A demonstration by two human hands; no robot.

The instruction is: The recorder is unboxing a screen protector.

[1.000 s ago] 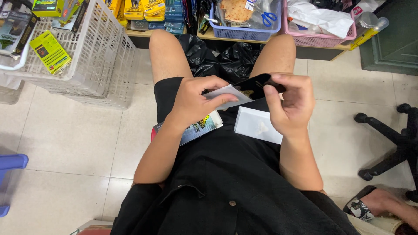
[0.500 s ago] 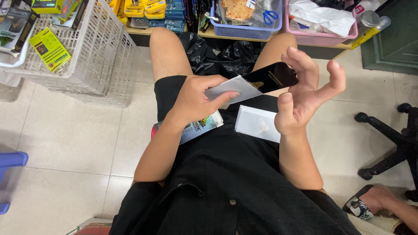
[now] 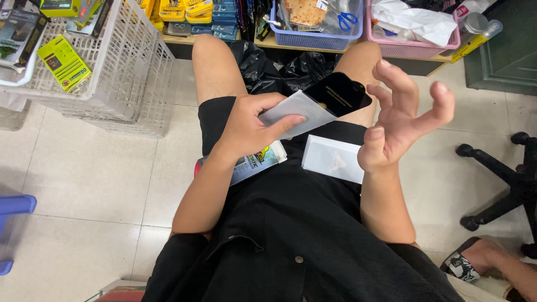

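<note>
Over the lap, the left hand (image 3: pixel 246 126) is pinching a white paper sleeve (image 3: pixel 296 114) with a black screen protector (image 3: pixel 338 94) sticking halfway out of its far end. Thumb is on top and the fingers wrap under, so it's a proper grip on the sleeve, not on the glass itself.

Right hand (image 3: pixel 400 120) is empty, fingers splayed and curled like a claw, holding nothing. It hangs just beside the protector's exposed end, a small gap between them, no contact that I can see.

Key bit: the sleeve and protector share one long axis, running from the left hand up and toward the right knee. The free black end points straight at the right hand's fingers, so that hand is the nearer one to the bare glass, while the left only has the paper end.

Other stuff on the lap: a white flat box (image 3: pixel 333 159) lies on the black shorts near the right thigh, just under the right wrist, and a colourful retail pack (image 3: pixel 249 164) lies under the left forearm, at the left edge of the lap.

Beyond the knees there's a black plastic bag (image 3: pixel 279 67), a blue basket (image 3: pixel 313 36) and a pink basket (image 3: pixel 414 47) on a low shelf, plus a white wire basket (image 3: pixel 120 72) off to the left.
</note>
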